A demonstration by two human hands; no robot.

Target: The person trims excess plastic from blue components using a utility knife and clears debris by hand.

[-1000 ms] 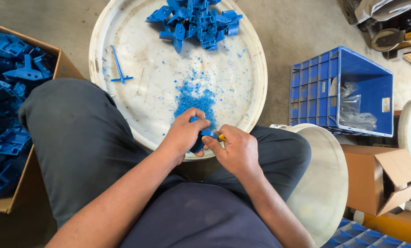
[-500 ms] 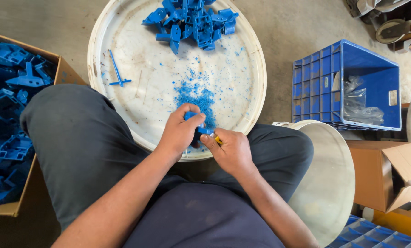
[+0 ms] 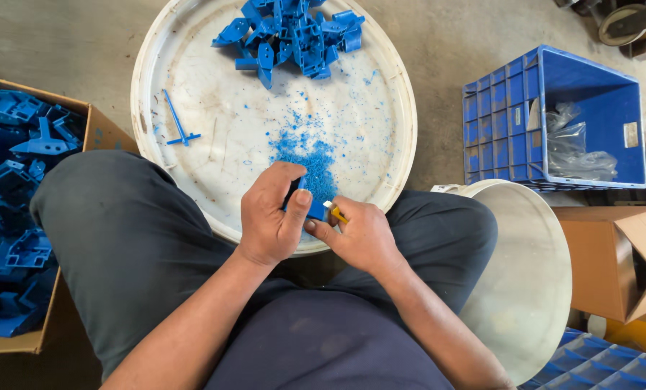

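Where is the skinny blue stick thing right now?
In the head view, the thin blue T-shaped piece lies alone on the left side of the round white tray, below and left of the pile of blue plastic parts.

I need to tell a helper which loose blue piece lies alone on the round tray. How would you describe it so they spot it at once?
Start at the big round white tray on the floor. The heap of blue parts sits at its far edge and blue shavings near the middle. The thin blue stick with a short crossbar lies alone by the tray's left rim: slender and flat, unlike the chunky heaped parts.
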